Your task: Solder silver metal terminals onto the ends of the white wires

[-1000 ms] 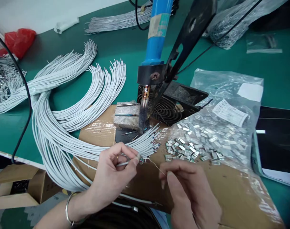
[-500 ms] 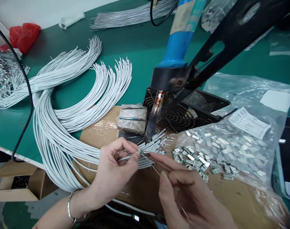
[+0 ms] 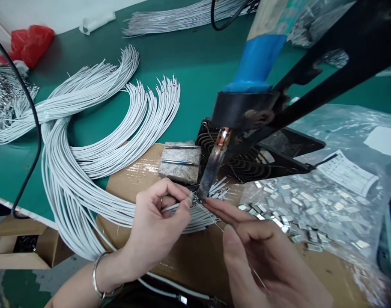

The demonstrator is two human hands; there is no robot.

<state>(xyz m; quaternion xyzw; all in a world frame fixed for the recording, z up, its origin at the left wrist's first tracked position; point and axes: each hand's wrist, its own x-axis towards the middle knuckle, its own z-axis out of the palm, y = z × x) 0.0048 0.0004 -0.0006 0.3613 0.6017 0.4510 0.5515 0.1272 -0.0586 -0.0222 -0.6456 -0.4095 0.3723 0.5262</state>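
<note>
Presently logged from my remote station, surface first: a green bench mat (image 3: 195,72) runs across the frame, with a white wall (image 3: 54,13) at the upper left and a grey floor (image 3: 9,286) at the lower left.

Item: left hand (image 3: 153,226), thumb and forefinger pinching a white cable (image 3: 176,207), other fingers curled; a metal bangle (image 3: 97,278) sits on that wrist.
Item: right hand (image 3: 262,256), fingers pressed together on a thin wire (image 3: 214,218), forefinger reaching toward the cable end.
Item: soldering iron (image 3: 256,60), blue-handled, its tip just beside that cable end; I cannot tell whether they touch. A black metal stand (image 3: 343,72) holds it.

Also noted: a cardboard sheet (image 3: 195,273) under the hands; a stone block (image 3: 179,169) on it; a fan guard (image 3: 240,162) behind the iron; metal clips (image 3: 307,209) in a clear plastic bag (image 3: 343,141) at right; coiled white cables (image 3: 86,171) at left; a red plastic bag (image 3: 30,45) at the upper left; a cardboard box (image 3: 18,252) at the lower left.
</note>
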